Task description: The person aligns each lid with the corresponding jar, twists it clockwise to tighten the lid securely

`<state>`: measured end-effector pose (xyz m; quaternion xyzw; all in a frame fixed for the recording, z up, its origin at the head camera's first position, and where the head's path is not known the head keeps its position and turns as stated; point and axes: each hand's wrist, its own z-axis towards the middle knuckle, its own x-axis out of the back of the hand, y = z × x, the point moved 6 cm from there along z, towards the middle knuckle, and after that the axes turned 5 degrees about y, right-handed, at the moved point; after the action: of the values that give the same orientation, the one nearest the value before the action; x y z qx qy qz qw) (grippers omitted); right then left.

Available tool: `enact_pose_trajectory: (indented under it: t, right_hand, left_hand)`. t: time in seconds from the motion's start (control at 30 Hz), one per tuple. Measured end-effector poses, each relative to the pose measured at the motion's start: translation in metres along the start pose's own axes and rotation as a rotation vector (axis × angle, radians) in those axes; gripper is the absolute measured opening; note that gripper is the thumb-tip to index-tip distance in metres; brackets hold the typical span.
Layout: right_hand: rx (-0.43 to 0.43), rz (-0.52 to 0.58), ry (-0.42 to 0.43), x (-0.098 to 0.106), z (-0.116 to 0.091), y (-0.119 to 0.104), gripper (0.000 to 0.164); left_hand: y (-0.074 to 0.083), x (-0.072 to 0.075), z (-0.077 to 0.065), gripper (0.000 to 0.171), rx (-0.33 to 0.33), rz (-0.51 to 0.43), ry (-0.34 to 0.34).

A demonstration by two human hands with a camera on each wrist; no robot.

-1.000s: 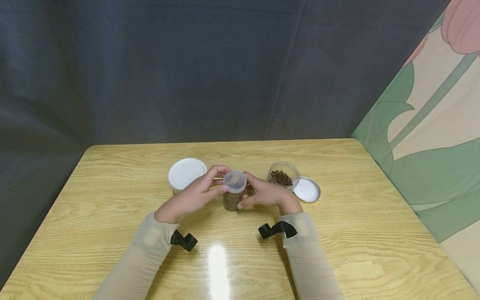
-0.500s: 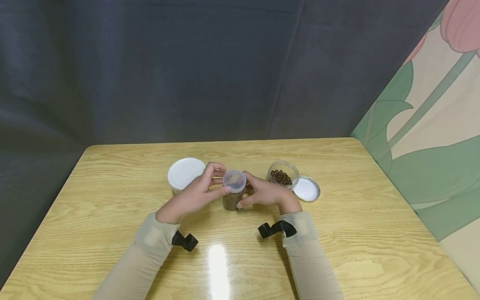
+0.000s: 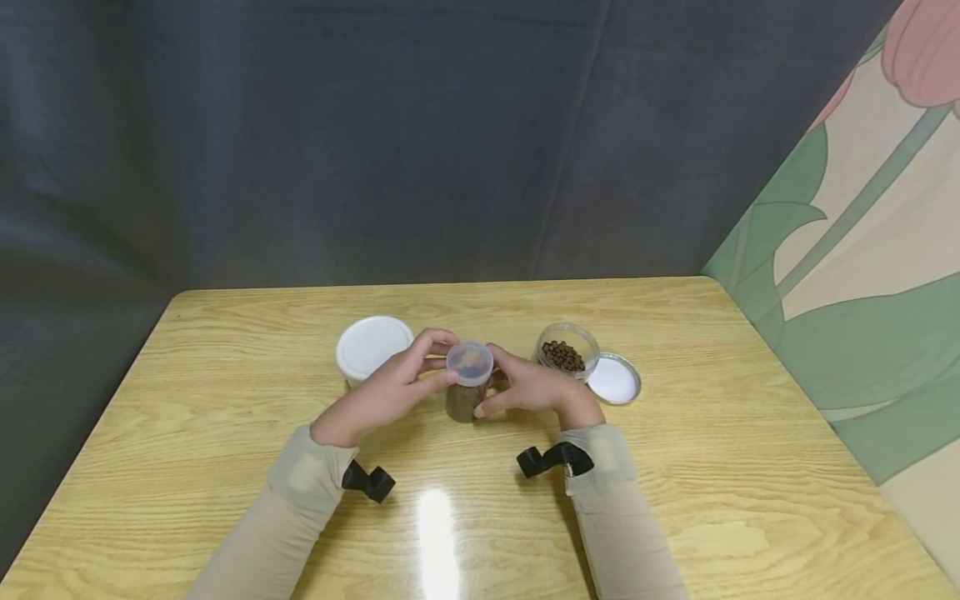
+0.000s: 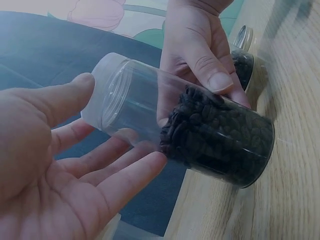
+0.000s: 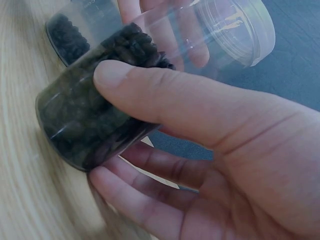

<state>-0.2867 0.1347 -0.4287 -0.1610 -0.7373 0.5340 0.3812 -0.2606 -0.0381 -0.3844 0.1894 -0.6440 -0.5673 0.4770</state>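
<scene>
A clear plastic jar [image 3: 466, 402] stands upright on the wooden table, its lower part filled with dark coffee beans [image 4: 220, 132]. A translucent screw lid [image 3: 470, 363] sits on its top. My left hand [image 3: 382, 393] pinches that lid between thumb and forefinger, while the other fingers spread loosely beside the jar, as the left wrist view shows. With my right hand [image 3: 528, 385] I grip the jar's body low down, thumb on the near side [image 5: 135, 87] and fingers behind it. The far side of the grip is partly hidden in the head view.
To the left stands a tub with a white lid [image 3: 373, 346], partly behind my left hand. Behind my right hand is a clear round container [image 3: 568, 350] with brown beans in it. A metal-rimmed white lid [image 3: 613, 380] lies beside it.
My left thumb slid right along the lid's rim, then came back left, and the fingers shifted with it. The jar and my right hand stayed in place.
</scene>
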Motion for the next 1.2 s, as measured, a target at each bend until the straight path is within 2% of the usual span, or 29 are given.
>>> enact_pose_trajectory:
  t: [0.23, 0.4, 0.57, 0.77, 0.93, 1.2]
  right_hand:
    - [-0.003, 0.004, 0.001, -0.0002, -0.0003, 0.0012, 0.076]
    - [-0.006, -0.002, 0.000, -0.0006, -0.0011, 0.0007, 0.074]
    - [0.004, 0.002, -0.003, -0.0010, -0.0009, -0.0009, 0.070]
    - [0.013, 0.004, 0.004, -0.0005, -0.0008, -0.0022, 0.069]
    - [0.011, 0.002, 0.001, -0.0007, -0.0004, -0.0019, 0.072]
    - [0.004, -0.002, 0.005, 0.0000, -0.0001, -0.0011, 0.071]
  left_hand:
    - [-0.0006, -0.0014, -0.0015, 0.054, -0.009, 0.005, -0.043]
    - [-0.0026, -0.0016, -0.0008, 0.060, -0.005, 0.004, -0.004]
    - [-0.0020, -0.0032, -0.0007, 0.055, 0.026, -0.008, 0.035]
    - [-0.0007, -0.0037, 0.0005, 0.046, -0.012, 0.031, 0.050]
    - [-0.0001, -0.0028, 0.0007, 0.045, -0.041, 0.050, 0.030]
    - [-0.0004, -0.0004, 0.0007, 0.050, -0.040, 0.032, -0.022]
